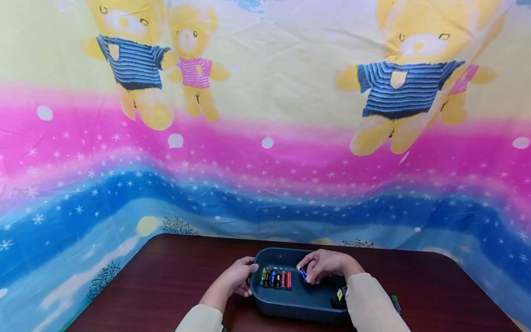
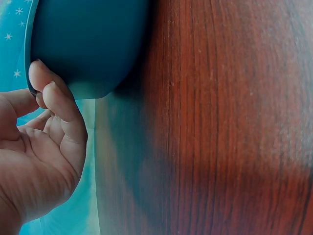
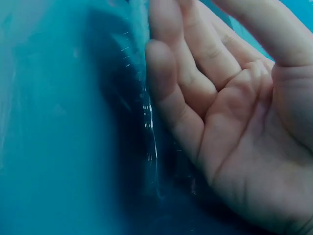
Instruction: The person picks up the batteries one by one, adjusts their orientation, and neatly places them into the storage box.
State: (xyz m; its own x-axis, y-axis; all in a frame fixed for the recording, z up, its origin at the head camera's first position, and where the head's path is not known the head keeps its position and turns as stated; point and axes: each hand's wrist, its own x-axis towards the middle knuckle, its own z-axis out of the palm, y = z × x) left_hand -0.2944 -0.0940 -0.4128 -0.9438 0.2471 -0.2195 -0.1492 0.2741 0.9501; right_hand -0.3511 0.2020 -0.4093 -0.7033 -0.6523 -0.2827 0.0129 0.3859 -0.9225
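Observation:
A dark blue-grey plastic tub (image 1: 298, 310) with rounded corners stands on the table. At its left end my left hand (image 1: 242, 276) grips the rim, thumb on top and fingers against the outer wall; the left wrist view shows this hand (image 2: 49, 147) close up. Over the tub's inside, my right hand (image 1: 321, 265) pinches a blue battery (image 1: 303, 273) between thumb and fingers. To its left, several batteries (image 1: 273, 279) in different colours lie side by side in a row. In the right wrist view, a clear plastic edge (image 3: 151, 127) runs beside the fingers of my right hand (image 3: 234, 122).
A black object with a yellow label (image 1: 339, 299) lies at the tub's right end, partly behind my right sleeve (image 1: 369, 299). Outside the tub, a small green-ended item (image 1: 395, 302) rests on the dark wooden table (image 1: 174, 272). A printed bear curtain (image 1: 265, 184) hangs behind.

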